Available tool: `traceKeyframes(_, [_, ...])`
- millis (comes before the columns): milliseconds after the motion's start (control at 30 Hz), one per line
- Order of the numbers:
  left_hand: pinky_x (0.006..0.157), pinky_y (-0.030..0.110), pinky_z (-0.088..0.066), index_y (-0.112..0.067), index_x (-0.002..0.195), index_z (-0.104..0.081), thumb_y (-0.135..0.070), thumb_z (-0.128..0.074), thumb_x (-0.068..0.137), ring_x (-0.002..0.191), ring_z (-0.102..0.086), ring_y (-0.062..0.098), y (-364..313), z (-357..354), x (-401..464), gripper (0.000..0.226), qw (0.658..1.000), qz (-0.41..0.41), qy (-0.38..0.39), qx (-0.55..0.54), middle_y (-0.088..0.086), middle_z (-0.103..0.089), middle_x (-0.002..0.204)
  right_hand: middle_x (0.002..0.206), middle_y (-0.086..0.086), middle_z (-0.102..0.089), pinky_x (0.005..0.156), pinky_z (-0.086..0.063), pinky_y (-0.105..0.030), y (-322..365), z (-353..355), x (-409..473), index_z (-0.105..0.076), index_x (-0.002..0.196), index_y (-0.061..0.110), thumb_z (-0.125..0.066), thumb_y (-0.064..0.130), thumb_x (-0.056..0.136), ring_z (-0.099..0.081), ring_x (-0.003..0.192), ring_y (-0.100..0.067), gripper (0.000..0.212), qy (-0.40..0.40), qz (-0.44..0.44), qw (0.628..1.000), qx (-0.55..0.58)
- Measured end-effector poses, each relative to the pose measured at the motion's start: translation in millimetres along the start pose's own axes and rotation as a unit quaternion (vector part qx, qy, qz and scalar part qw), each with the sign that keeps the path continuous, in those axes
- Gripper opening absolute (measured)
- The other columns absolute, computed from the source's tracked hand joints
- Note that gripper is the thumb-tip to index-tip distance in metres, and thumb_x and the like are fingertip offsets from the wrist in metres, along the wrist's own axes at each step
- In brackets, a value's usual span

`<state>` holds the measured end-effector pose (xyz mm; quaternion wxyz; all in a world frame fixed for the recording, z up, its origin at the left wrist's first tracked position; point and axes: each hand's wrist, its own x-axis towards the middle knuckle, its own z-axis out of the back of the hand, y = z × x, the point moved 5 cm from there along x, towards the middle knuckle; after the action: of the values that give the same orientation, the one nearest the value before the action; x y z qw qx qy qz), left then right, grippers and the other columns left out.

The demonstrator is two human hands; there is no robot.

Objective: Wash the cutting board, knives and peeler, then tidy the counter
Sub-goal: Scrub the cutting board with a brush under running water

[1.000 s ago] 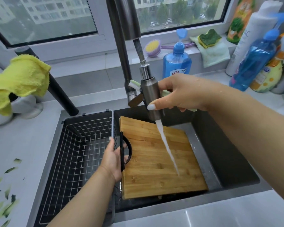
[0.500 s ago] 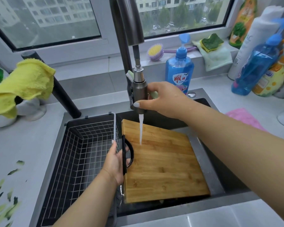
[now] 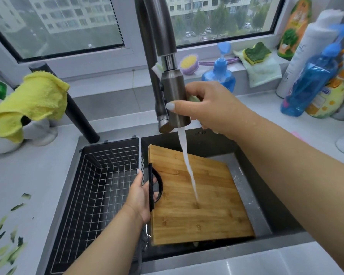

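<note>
Bamboo cutting board (image 3: 197, 195) rectangular, tilted; left hand (image 3: 141, 195) grips black handle, right hand (image 3: 203, 108) grips steel sprayer (image 3: 174, 96).

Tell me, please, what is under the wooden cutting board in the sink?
The cutting board lies tilted in the sink, with the left hand holding its black handle. Under its near edge only dark shadow shows; anything beneath is covered by the board.

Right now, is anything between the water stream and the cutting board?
Nothing visible. The water falls from the faucet head, gripped by the right hand, straight onto the bare cutting board, which the left hand holds by its black handle.
</note>
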<state>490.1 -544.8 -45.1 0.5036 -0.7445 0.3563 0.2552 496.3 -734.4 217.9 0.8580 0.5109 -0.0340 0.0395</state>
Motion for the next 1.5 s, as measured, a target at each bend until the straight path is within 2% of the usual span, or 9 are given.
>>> traceKeyframes(200, [0.101, 0.059, -0.040, -0.021, 0.110, -0.068, -0.082, -0.033, 0.081, 0.106, -0.056, 0.039, 1.6, 0.4, 2.5, 0.076, 1.000, 0.004, 0.005, -0.012, 0.022, -0.064, 0.106, 0.055, 0.020, -0.056, 0.048, -0.039, -0.006, 6.2, -0.6, 6.3, -0.063, 0.087, 0.023, -0.064, 0.042, 0.087, -0.056, 0.051, 0.009, 0.019, -0.012, 0.015, 1.000, -0.024])
traceKeyframes(433, [0.100, 0.059, -0.042, -0.022, 0.100, -0.071, -0.082, -0.034, 0.081, 0.105, -0.059, 0.040, 2.5, 1.3, 2.8, 0.073, 1.000, 0.003, 0.005, -0.010, 0.023, -0.066, 0.101, 0.090, 0.004, -0.072, 0.077, -0.056, -0.020, 8.2, 0.2, 16.6, -0.067, 0.104, 0.017, -0.062, 0.042, 0.088, -0.069, 0.083, -0.003, 0.030, -0.034, 0.027, 0.999, -0.026])
traceKeyframes(567, [0.101, 0.061, -0.041, -0.022, 0.101, -0.070, -0.082, -0.035, 0.080, 0.107, -0.059, 0.042, 2.4, 0.5, 2.0, 0.073, 1.000, 0.006, 0.007, -0.013, 0.023, -0.066, 0.105, 0.075, 0.007, -0.062, 0.058, -0.046, -0.012, 9.9, 2.9, 16.6, -0.066, 0.100, 0.012, -0.058, 0.048, 0.089, -0.058, 0.062, 0.003, 0.039, -0.046, 0.027, 0.998, -0.015])
traceKeyframes(800, [0.098, 0.057, -0.044, -0.022, 0.113, -0.067, -0.081, -0.033, 0.082, 0.103, -0.061, 0.039, 1.4, -0.2, -0.3, 0.075, 1.000, 0.009, 0.007, -0.004, 0.022, -0.067, 0.102, 0.093, 0.001, -0.062, 0.059, -0.049, -0.025, -29.9, -14.6, -1.3, -0.061, 0.092, 0.029, -0.050, 0.075, 0.056, -0.056, 0.071, -0.011, 0.060, 0.118, -0.125, 0.985, -0.022])
traceKeyframes(900, [0.098, 0.059, -0.043, -0.022, 0.117, -0.065, -0.080, -0.035, 0.082, 0.098, -0.063, 0.039, 1.5, 0.0, 0.3, 0.073, 1.000, 0.013, 0.011, 0.002, 0.024, -0.066, 0.104, 0.087, 0.002, -0.063, 0.061, -0.052, -0.028, -52.9, -21.9, -9.5, -0.062, 0.092, 0.038, -0.055, 0.072, 0.053, -0.056, 0.069, -0.012, 0.053, 0.144, -0.159, 0.975, -0.046])
traceKeyframes(1033, [0.099, 0.059, -0.042, -0.022, 0.120, -0.062, -0.076, -0.037, 0.085, 0.100, -0.062, 0.040, 2.2, 1.4, 3.3, 0.068, 1.000, 0.013, 0.006, 0.008, 0.024, -0.065, 0.103, 0.080, 0.000, -0.064, 0.057, -0.052, -0.024, -55.4, -22.1, -6.5, -0.061, 0.092, 0.041, -0.060, 0.057, 0.079, -0.055, 0.061, -0.010, 0.020, 0.095, -0.129, 0.987, -0.030])
traceKeyframes(1233, [0.094, 0.056, -0.046, -0.023, 0.112, -0.065, -0.073, -0.040, 0.086, 0.096, -0.063, 0.038, 0.7, 0.7, 1.2, 0.061, 1.000, 0.006, -0.002, 0.022, 0.023, -0.065, 0.102, 0.080, 0.006, -0.063, 0.052, -0.048, -0.019, -56.6, -14.0, -3.4, -0.063, 0.094, 0.039, -0.059, 0.044, 0.089, -0.054, 0.060, -0.006, 0.008, 0.072, -0.107, 0.992, 0.003])
traceKeyframes(1400, [0.072, 0.052, -0.057, -0.016, 0.119, -0.063, -0.060, -0.051, 0.090, 0.084, -0.071, 0.034, 3.3, -2.3, -0.1, 0.053, 0.989, -0.002, -0.064, 0.130, 0.017, -0.073, 0.091, 0.085, 0.005, -0.063, 0.056, -0.050, -0.020, -125.4, -48.9, -30.1, -0.064, 0.107, 0.035, -0.055, 0.032, 0.095, -0.055, 0.066, -0.008, 0.016, 0.165, -0.227, 0.958, -0.063])
traceKeyframes(1500, [0.060, 0.046, -0.057, -0.015, 0.114, -0.061, -0.058, -0.046, 0.093, 0.080, -0.072, 0.033, 3.2, -5.8, -2.2, 0.050, 0.983, -0.026, -0.095, 0.154, 0.017, -0.074, 0.091, 0.090, 0.006, -0.060, 0.047, -0.046, -0.017, -160.1, -91.0, -63.0, -0.049, 0.124, 0.050, -0.052, 0.015, 0.096, -0.053, 0.061, -0.007, 0.045, 0.192, -0.291, 0.937, -0.025])
